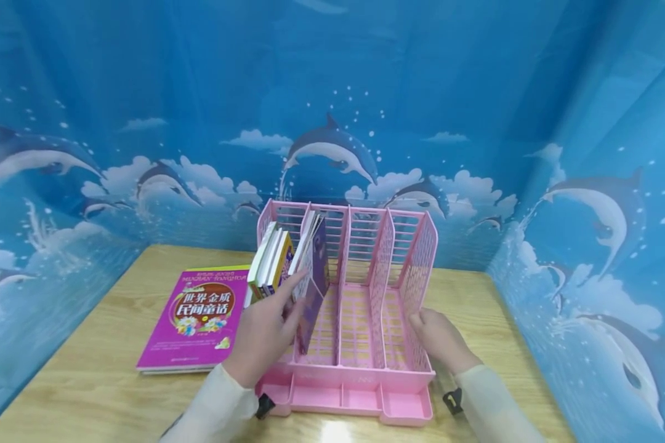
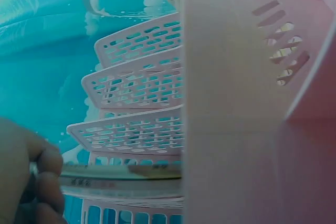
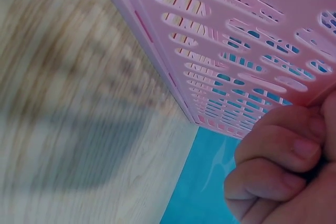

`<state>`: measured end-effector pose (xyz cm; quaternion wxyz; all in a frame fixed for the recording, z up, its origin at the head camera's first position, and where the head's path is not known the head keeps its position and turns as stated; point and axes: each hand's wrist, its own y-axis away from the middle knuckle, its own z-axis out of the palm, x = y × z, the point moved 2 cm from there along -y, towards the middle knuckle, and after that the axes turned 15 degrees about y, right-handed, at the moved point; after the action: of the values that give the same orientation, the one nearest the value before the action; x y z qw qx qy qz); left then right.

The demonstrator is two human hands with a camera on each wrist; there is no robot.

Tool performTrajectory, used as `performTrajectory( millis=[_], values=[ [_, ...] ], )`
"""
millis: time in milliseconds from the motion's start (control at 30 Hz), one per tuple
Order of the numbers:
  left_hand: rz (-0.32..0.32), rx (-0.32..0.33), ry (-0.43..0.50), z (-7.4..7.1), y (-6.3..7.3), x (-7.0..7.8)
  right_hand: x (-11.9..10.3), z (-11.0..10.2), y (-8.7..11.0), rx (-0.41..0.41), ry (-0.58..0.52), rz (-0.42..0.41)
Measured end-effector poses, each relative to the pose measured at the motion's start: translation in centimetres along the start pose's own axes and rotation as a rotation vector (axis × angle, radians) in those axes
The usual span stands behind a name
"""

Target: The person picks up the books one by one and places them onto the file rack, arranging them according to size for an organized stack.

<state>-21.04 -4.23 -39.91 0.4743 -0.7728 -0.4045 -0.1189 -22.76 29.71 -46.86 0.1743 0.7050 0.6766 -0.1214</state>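
On the table (image 1: 471, 301), your right hand (image 1: 442, 337) pinches the pink rack (image 1: 423, 264); a dark purple book (image 1: 314, 301) meets your left hand (image 1: 266, 329) fingers-first, clamping unclear.

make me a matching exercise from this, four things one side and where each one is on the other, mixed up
1. left grip
2. right grip
3. magenta folk-tale book
4. dolphin backdrop

A. behind the pink file organizer
B. at the organizer's outer right wall
C. at the upright books inside the organizer
D. lying flat, left of the organizer

Pairs: 1-C, 2-B, 3-D, 4-A
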Motion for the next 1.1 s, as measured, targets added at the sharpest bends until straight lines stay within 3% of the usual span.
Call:
performTrajectory(
  millis=[167, 333, 433, 533, 600, 667, 767, 867, 967, 1100],
  values=[
    [0.041, -0.022, 0.079, -0.4, 0.1, 0.2, 0.1, 0.1, -0.1, -0.004, -0.001, 0.012],
    [0.101, 0.056, 0.192, -1.8, 0.9, 0.4, 0.2, 0.1, -0.1, 0.003, 0.003, 0.013],
    [0.076, 0.117, 0.198, -3.6, 1.5, -0.4, 0.1, 0.1, 0.0, -0.002, -0.01, 0.013],
    [-0.047, 0.16, 0.106, -6.1, 2.0, -2.2, -0.1, 0.0, 0.0, -0.01, -0.03, 0.013],
    [-0.181, 0.13, 0.017, -7.9, 2.4, -4.0, -0.2, 0.0, 0.0, -0.01, -0.038, 0.021],
    [-0.328, 0.045, -0.07, -9.7, 2.8, -6.0, -0.2, 0.0, 0.0, -0.012, -0.037, 0.026],
    [-0.562, -0.139, -0.149, -12.1, 4.0, -9.4, -0.2, 0.0, -0.2, -0.013, -0.018, 0.035],
    [-0.731, -0.274, -0.202, -14.0, 5.4, -12.5, -0.2, 0.1, -0.2, -0.017, 0.008, 0.032],
    [-0.819, -0.342, -0.233, -14.9, 6.5, -14.7, -0.1, 0.1, -0.2, -0.013, 0.032, 0.029],
    [-0.879, -0.325, -0.24, -15.2, 7.2, -16.5, -0.1, 0.0, -0.2, -0.013, 0.05, 0.026]
  ],
)
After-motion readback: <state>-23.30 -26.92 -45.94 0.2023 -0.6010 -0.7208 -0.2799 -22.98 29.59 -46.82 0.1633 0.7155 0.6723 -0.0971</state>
